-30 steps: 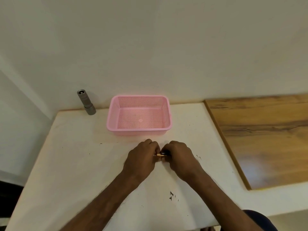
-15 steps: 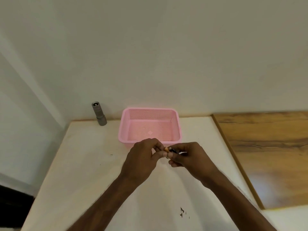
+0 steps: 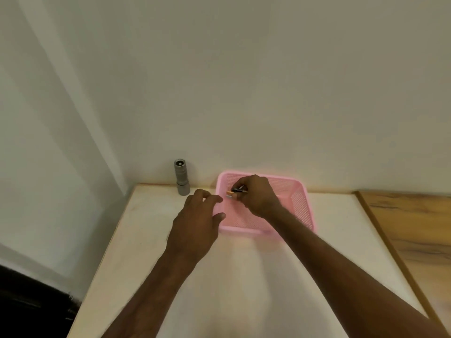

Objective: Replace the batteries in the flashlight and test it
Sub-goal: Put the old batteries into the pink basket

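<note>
A grey flashlight stands upright at the back of the white table, by the wall, left of a pink mesh basket. My right hand hovers over the basket's left part, pinching small batteries with black and orange ends between thumb and fingers. My left hand sits just left of the basket, fingers loosely curled and apart, holding nothing, its thumb close to the basket's front left corner.
The white table runs to a wall at the back and drops off on the left. A wooden board adjoins it on the right. Dark floor shows at the lower left.
Both hands were together on the batteries in front of the basket. The right hand has carried them over the basket; the left hand let go and drifted left. The camera tilted up.
</note>
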